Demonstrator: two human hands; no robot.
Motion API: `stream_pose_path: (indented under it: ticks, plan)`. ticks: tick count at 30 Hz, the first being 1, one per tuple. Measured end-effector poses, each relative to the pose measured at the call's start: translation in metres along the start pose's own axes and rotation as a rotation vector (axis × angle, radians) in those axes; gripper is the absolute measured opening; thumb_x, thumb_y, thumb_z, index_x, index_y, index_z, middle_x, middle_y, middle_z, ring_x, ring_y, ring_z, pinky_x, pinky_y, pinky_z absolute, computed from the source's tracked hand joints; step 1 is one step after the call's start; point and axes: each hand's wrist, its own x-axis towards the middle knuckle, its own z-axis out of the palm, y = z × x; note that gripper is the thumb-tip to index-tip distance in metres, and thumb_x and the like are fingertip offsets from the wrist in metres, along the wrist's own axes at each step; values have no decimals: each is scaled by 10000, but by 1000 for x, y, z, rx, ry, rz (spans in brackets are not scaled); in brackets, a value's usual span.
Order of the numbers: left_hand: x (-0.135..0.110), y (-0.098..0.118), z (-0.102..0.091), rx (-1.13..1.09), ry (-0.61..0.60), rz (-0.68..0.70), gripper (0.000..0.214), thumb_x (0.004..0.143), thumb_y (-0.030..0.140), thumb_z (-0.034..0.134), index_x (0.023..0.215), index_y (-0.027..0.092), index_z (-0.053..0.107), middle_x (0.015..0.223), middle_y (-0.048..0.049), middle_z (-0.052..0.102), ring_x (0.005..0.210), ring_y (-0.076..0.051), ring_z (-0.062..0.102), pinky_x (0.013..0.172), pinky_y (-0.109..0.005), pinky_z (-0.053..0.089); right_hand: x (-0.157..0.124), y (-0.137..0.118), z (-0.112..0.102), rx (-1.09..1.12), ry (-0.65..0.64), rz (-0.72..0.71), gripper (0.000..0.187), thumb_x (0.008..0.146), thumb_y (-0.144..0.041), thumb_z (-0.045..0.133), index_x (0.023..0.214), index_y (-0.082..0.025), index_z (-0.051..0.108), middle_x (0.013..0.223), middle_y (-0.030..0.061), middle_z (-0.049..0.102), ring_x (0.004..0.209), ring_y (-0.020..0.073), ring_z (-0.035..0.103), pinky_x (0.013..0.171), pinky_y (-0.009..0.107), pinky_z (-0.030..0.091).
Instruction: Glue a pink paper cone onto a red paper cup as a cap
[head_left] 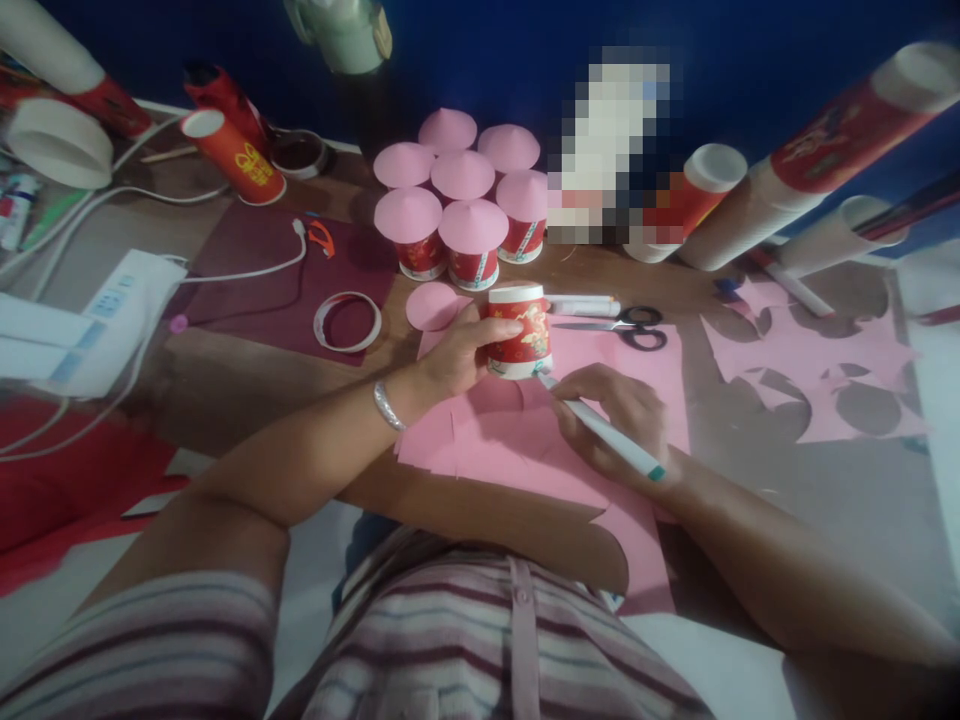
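My left hand (463, 352) grips a short red paper tube (520, 330) with gold figures and white bands at both ends. In my right hand (616, 415) is a white marker (611, 438) with a green end. Its tip meets the lower white band, where small green marks show. Beneath both hands lie pink paper sheets (480, 440). Just behind the tube, scissors (637, 327) with black handles and white markers (581, 305) rest on the paper. A pink paper disc (431, 306) lies by my left fingers.
Several red tubes with pink cone tops (472, 228) stand at the back. Cut-out pink scraps (810, 360) lie right, below tall tubes (832, 150). To the left are a tape roll (347, 321), an orange-red can (236, 160), white cables (247, 275) and a white box (112, 320).
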Motion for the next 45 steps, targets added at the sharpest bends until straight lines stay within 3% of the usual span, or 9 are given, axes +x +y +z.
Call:
stream_pose_path:
  ticks: [5, 14, 45]
  plan:
    - [1, 0, 0, -8, 8, -3, 397, 761, 333, 765, 1106, 158, 675, 1050, -97, 766, 1005, -251, 739, 792, -332, 588, 1, 0, -2, -5, -4, -10, 84, 945, -176, 674, 1006, -226, 644, 808, 20, 756, 686, 156, 736, 628, 249, 592]
    - [1, 0, 0, 10, -41, -3, 386, 773, 373, 785, 1074, 152, 692, 993, -90, 758, 897, -209, 723, 764, -304, 573, 0, 1, 0, -1, -14, -9, 89, 954, -161, 669, 1010, -217, 628, 835, 30, 753, 708, 151, 736, 645, 244, 589]
    - [3, -4, -3, 1, -70, 16, 404, 766, 329, 807, 1111, 155, 690, 1052, -93, 758, 947, -212, 727, 819, -315, 588, 2, 0, -2, -17, -41, -27, 57, 960, -178, 650, 966, -224, 616, 791, 13, 739, 668, 146, 706, 622, 260, 559]
